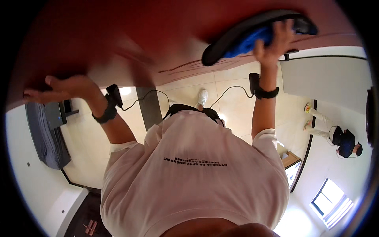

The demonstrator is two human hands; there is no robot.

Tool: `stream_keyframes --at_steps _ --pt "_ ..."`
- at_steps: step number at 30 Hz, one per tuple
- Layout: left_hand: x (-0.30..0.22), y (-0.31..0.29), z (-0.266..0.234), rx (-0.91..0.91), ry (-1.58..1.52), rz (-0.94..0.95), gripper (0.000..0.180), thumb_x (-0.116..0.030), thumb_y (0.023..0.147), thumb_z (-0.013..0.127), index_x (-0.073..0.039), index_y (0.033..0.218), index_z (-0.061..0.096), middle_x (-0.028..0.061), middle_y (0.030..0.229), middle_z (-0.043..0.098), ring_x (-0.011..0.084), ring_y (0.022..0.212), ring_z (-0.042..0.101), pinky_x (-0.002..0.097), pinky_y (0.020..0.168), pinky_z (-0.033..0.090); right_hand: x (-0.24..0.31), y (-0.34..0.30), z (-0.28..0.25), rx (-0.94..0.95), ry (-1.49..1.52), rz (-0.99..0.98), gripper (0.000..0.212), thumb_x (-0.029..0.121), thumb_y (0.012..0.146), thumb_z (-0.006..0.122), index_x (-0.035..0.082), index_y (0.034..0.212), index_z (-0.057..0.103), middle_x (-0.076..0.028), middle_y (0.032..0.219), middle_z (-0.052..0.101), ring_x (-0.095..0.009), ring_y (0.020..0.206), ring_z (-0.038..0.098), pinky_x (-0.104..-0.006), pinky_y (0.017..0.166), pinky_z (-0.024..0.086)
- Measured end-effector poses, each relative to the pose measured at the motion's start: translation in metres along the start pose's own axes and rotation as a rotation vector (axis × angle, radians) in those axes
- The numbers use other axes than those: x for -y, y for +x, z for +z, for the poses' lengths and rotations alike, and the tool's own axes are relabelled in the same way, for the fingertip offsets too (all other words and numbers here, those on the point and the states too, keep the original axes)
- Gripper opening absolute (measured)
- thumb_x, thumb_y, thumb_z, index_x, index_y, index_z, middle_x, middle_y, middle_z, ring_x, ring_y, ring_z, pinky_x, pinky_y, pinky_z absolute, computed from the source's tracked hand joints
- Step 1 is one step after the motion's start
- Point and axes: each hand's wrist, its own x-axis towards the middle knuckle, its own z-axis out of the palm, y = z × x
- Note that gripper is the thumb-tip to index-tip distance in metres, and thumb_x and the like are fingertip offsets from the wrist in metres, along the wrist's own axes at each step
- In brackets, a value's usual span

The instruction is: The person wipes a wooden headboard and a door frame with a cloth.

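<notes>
Blue-and-black pad is being wiped across the red-brown tabletop, right hand clenched around it. Left hand lies flat, fingers released, bracing. Next stroke likely needs steady pressure toward the unwiped middle.

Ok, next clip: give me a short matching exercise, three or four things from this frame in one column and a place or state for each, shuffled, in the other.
Things:
1. right hand
2. left hand
3. blue and black object
4. other person

Places or states:
A. open, palm flat on the reddish-brown surface
B. far right, in dark top and light trousers
C. gripped at the upper right
D. closed around the object

Pairs: 1-D, 2-A, 3-C, 4-B
</notes>
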Motion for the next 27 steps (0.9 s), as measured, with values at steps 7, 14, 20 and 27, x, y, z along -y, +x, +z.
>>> stream_keyframes --at_steps 7,14,20,27 --pt "-0.014 0.002 0.0 -0.008 -0.122 -0.005 0.056 -0.028 0.098 0.042 -0.001 0.146 0.034 0.0247 0.156 0.017 0.0408 0.147 0.007 0.0554 0.113 0.022 0.08 0.045 0.044 -0.113 -0.063 0.004 0.046 0.004 0.072 0.055 0.006 0.116 0.066 -0.018 0.13 0.06 -0.038 0.126 0.052 -0.0516 0.111 0.029" --pt "-0.012 0.018 -0.007 -0.036 -0.127 0.049 0.056 -0.039 0.097 0.045 -0.005 0.14 0.045 0.0223 0.155 0.022 0.0409 0.144 0.02 0.0588 0.114 0.022 0.189 0.079 0.07 0.186 0.019 -0.19 0.039 0.011 0.081 0.061 0.028 0.114 0.07 0.01 0.131 0.06 -0.014 0.123 0.053 -0.0372 0.098 0.035" --pt "-0.024 0.014 -0.006 -0.025 -0.171 0.142 0.042 -0.023 0.099 0.044 0.0 0.132 0.053 0.0235 0.153 0.027 0.0411 0.145 0.019 0.0598 0.114 0.019 0.168 0.148 0.055 -0.098 0.09 -0.086 0.048 0.016 0.071 0.064 0.03 0.117 0.068 0.008 0.136 0.057 -0.015 0.126 0.049 -0.0366 0.101 0.031" --pt "-0.008 -0.045 -0.075 0.505 -0.287 0.27 0.042 -0.019 0.094 0.054 -0.004 0.134 0.054 0.0233 0.149 0.035 0.04 0.141 0.029 0.0547 0.114 0.022 0.258 0.058 0.089 0.078 0.111 0.065 0.053 0.021 0.072 0.065 0.028 0.124 0.064 0.006 0.144 0.049 -0.018 0.133 0.044 -0.0386 0.096 0.034"
